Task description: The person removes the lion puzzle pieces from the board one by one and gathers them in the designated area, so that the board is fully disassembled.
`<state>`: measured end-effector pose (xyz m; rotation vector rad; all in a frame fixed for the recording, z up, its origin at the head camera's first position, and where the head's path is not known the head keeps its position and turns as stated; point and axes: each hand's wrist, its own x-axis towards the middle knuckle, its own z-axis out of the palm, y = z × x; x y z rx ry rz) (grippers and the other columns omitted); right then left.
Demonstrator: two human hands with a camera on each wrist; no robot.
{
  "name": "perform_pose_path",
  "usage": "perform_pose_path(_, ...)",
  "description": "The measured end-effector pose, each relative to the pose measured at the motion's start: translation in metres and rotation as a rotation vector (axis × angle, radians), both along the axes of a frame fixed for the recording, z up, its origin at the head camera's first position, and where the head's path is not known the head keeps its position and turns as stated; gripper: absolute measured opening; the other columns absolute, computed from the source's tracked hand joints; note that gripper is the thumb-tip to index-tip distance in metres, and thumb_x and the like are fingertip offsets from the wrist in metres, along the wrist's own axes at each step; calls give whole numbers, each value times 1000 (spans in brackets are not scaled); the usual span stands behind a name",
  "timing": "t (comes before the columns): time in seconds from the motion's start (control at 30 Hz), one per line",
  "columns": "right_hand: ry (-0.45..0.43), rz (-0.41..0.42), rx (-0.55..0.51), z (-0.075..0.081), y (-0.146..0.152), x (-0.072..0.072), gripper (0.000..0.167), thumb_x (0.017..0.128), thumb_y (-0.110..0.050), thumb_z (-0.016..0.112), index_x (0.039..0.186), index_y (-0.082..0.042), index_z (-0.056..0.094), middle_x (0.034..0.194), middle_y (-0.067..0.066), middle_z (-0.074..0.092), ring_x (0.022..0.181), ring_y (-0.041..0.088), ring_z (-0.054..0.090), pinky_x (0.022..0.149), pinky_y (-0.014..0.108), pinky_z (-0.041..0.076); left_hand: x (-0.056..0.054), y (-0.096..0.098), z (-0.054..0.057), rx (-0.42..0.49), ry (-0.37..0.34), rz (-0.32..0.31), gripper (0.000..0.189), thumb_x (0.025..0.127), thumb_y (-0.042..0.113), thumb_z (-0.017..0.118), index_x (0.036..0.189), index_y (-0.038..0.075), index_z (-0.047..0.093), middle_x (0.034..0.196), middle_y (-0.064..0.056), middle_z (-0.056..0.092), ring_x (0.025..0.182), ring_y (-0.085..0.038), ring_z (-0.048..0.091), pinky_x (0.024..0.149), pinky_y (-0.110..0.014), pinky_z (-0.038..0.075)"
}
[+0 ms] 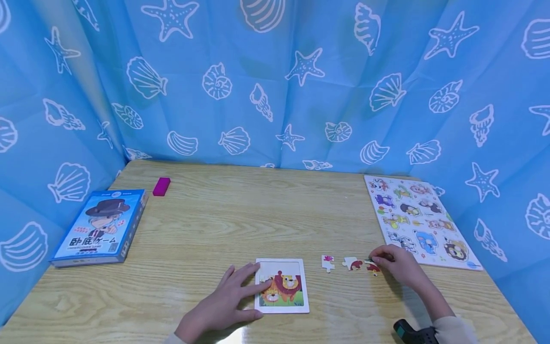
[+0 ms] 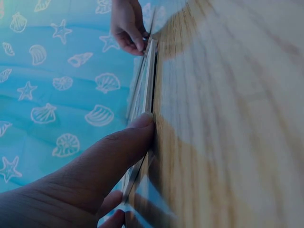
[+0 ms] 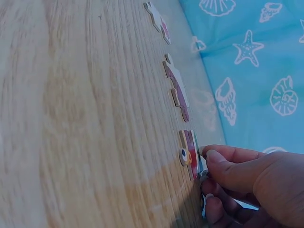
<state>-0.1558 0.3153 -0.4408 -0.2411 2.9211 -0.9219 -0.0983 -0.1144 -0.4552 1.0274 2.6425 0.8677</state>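
Observation:
A square white-framed jigsaw puzzle (image 1: 281, 310), partly filled with a lion picture, lies on the table. My left hand (image 1: 229, 296) rests on its left side with fingers spread, the thumb at the lower left corner and a fingertip over the picture. In the left wrist view, the thumb (image 2: 128, 142) presses along the tray's edge. To the right, my right hand (image 1: 397, 265) pinches the edge of a red puzzle piece (image 3: 191, 154) with thumb and forefinger, low at the table. Beside it lie a white-and-red piece (image 1: 353, 263) and a white piece with a pink figure (image 1: 328, 263).
An animal puzzle board (image 1: 423, 222) lies at the right, just beyond my right hand. At the left is a blue game box (image 1: 100, 227), with a small magenta block (image 1: 161, 187) behind it. A blue shell-patterned curtain (image 1: 275, 86) surrounds the wooden table (image 1: 206, 215).

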Motion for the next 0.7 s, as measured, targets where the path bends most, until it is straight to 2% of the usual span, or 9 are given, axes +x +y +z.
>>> perform_pose_path(0.2,17,6,2,1,-1,-1,9,91,-5,61,95,-6,70,88,1,64,78,16,54,66,32,44,1,0,-1,6,8,3,59,88,44,64,141,22,48,152,-14,24,139,-31,19,109,-56,7)
perform_pose_path(0.37,69,3,16,3,-6,-2,8,90,-3,62,94,-5,69,85,0,62,75,14,54,62,27,45,0,0,-1,9,4,0,59,88,44,63,141,22,48,152,-14,24,139,-32,18,109,-56,7)
perform_pose_path(0.57,125,19,13,10,-23,-3,5,89,-4,65,92,-6,68,84,-1,62,75,15,57,60,27,46,0,0,-2,19,18,0,59,88,43,64,141,21,48,151,-14,24,139,-32,19,109,-56,7)
perform_pose_path(0.7,119,50,-21,13,-40,-5,5,89,-4,65,93,-5,68,85,-1,61,74,15,57,59,27,47,0,0,-2,18,26,1,59,88,44,63,141,22,49,151,-14,25,139,-32,19,109,-56,7)
